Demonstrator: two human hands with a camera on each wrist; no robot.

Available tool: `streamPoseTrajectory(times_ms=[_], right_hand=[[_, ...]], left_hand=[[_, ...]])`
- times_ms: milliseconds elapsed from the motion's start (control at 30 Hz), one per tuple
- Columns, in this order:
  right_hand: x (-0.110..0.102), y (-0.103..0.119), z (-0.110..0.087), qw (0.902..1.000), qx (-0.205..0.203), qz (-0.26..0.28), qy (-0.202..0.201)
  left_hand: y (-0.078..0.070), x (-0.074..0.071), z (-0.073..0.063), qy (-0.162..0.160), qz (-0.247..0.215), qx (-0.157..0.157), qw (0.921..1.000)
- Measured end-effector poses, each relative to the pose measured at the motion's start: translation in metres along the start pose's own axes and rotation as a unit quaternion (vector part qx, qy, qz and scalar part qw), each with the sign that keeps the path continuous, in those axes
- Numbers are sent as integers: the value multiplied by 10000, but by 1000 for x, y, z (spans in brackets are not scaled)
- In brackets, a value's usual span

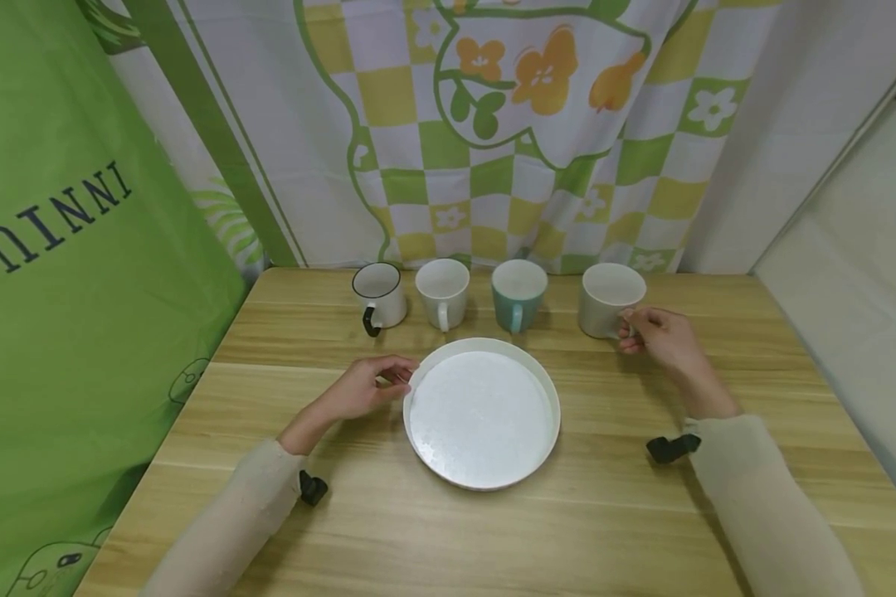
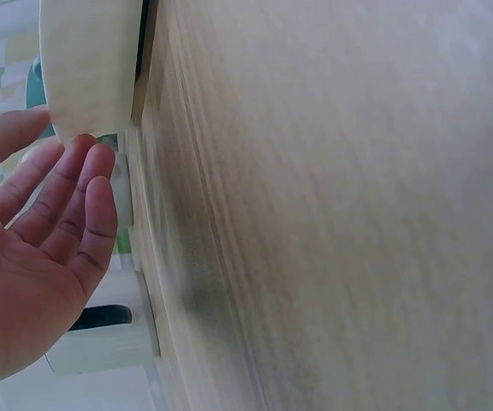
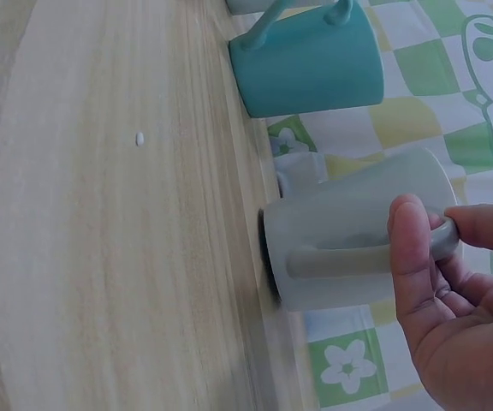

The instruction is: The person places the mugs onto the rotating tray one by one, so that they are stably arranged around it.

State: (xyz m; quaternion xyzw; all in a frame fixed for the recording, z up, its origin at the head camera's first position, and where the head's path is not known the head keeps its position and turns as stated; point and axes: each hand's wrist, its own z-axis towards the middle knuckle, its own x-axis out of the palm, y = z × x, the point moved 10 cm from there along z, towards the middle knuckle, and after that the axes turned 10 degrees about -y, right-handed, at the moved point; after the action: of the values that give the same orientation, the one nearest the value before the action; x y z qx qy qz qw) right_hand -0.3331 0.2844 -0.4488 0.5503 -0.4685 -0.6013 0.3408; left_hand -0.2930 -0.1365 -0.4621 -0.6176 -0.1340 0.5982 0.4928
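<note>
In the head view my right hand (image 1: 663,336) pinches the handle of a pale grey-white mug (image 1: 601,308), the rightmost in a row. The right wrist view shows thumb and fingers around that mug's handle (image 3: 341,261); its base is at the tabletop, with a dark shadow along it. My left hand (image 1: 366,386) is at the left rim of a round white tray (image 1: 485,419), its fingers loosely bent. Seen from the left wrist, the thumb and fingertips (image 2: 82,141) meet the tray's outer wall (image 2: 91,68) without curling around it.
Left of the held mug stand a teal mug (image 1: 518,300), a white mug (image 1: 444,298) and a white mug with black rim and handle (image 1: 381,300). A patterned curtain (image 1: 493,207) hangs behind the wooden table (image 1: 612,514). Green fabric (image 1: 82,332) hangs at left.
</note>
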Motion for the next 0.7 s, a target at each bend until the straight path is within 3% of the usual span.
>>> streamPoseTrajectory(times_ms=[700], right_hand=[[1, 16, -21, 9998, -115, 43, 163]], left_hand=[[4, 0, -1, 30, -47, -130, 9999]])
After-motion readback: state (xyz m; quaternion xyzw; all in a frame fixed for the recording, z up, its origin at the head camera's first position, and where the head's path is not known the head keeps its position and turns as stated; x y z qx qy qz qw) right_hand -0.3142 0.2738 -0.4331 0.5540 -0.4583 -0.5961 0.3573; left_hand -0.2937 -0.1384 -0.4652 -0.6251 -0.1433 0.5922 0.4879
